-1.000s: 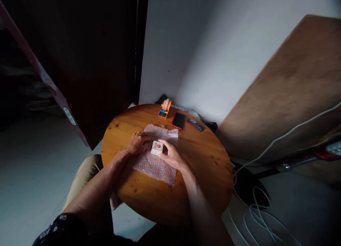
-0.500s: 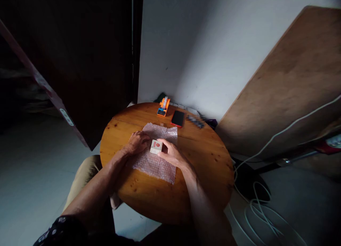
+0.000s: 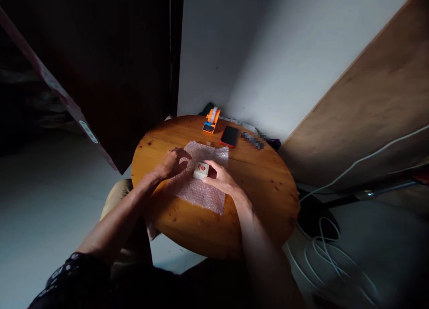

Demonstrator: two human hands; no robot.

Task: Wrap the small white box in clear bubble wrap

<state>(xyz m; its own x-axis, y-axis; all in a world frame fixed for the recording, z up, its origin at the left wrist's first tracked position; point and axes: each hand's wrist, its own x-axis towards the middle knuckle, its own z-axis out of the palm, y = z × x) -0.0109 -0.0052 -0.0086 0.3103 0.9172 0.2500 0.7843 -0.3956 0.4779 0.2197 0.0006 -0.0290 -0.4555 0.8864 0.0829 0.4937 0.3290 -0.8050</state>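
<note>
Fingers of the right hand (image 3: pixel 219 178) curl around a small white box (image 3: pixel 201 170) with a red mark on its top, holding it down near the middle of a sheet of bubble wrap (image 3: pixel 201 186) spread on the round wooden table (image 3: pixel 261 184). Just to the left, the left hand (image 3: pixel 174 162) rests with bent fingers pressing the wrap's edge, close beside the box (whether it pinches the plastic is too dim to tell). Farther back near the wall sit an orange tape dispenser (image 3: pixel 211 120) and a dark phone in a red case (image 3: pixel 229 135), well apart from both hands.
</note>
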